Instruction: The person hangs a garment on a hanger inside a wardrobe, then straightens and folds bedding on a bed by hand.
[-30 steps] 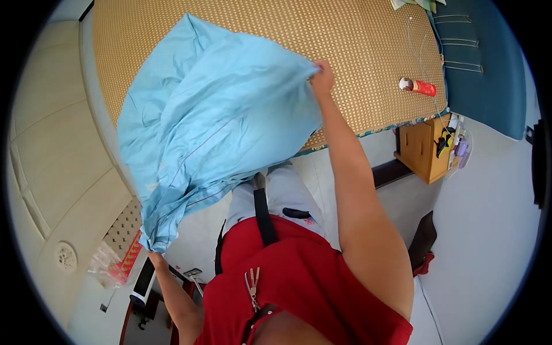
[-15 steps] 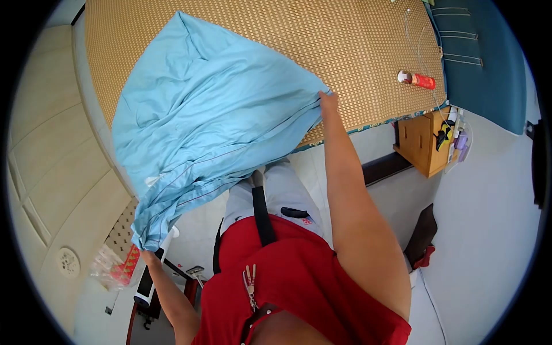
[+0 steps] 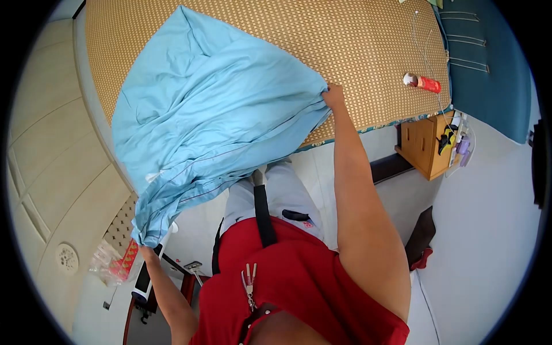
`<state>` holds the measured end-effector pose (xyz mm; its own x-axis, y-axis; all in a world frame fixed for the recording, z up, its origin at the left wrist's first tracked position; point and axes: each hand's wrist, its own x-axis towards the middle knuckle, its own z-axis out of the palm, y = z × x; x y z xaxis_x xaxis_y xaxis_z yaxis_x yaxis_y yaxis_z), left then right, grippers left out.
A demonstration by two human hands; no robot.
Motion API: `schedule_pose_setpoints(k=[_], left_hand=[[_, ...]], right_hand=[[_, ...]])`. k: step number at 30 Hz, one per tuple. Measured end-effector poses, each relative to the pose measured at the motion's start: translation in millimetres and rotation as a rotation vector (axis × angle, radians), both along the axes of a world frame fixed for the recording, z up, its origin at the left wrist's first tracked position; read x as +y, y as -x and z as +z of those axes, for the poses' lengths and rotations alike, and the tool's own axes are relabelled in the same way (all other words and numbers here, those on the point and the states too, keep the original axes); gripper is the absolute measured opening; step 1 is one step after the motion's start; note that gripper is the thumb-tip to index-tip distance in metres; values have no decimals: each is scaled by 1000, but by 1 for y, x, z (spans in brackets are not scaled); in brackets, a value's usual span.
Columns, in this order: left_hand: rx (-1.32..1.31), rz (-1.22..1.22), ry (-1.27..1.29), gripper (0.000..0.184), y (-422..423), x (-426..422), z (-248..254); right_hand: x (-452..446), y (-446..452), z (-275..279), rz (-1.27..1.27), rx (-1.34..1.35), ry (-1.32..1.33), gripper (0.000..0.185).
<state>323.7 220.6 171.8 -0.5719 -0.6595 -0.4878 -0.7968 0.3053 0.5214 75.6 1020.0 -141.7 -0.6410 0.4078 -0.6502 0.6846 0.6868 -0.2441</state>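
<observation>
A light blue duvet cover (image 3: 213,98) is stretched out in wrinkles, partly over the woven mat on the bed and partly hanging in front of my legs. Dark seam lines and a small white label (image 3: 154,175) show near its lower left part. My right hand (image 3: 333,96) is closed around its right corner, just above the mat. At the lower left, my left hand (image 3: 147,251) grips the bunched end of the same cover; the cloth hides most of its fingers.
The bed with its woven mat (image 3: 368,52) fills the top, with a red bottle (image 3: 428,84) and a white cable on it. A blue headboard (image 3: 489,69) and wooden nightstand (image 3: 425,144) stand at right. A pale wardrobe (image 3: 52,138) lines the left side.
My right hand has moved slightly right and up, drawing the cover's corner with it. My left hand keeps its grip nearly in place. The view has shifted a little.
</observation>
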Motion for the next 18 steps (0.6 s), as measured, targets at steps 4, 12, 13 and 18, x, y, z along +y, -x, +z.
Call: schedule_pose_setpoints(k=[4, 12, 13, 18], left_hand=[[13, -15, -39, 51, 7, 7, 2], [-16, -83, -44, 52, 18, 23, 9], [-7, -119, -20, 53, 11, 12, 3], [4, -72, -41, 54, 9, 9, 0]], right_hand=[[1, -3, 16, 35, 63, 157, 47], [14, -5, -11, -238, 183, 200, 55], [17, -4, -1, -120, 102, 174, 52], [24, -3, 3, -342, -47, 399, 41]])
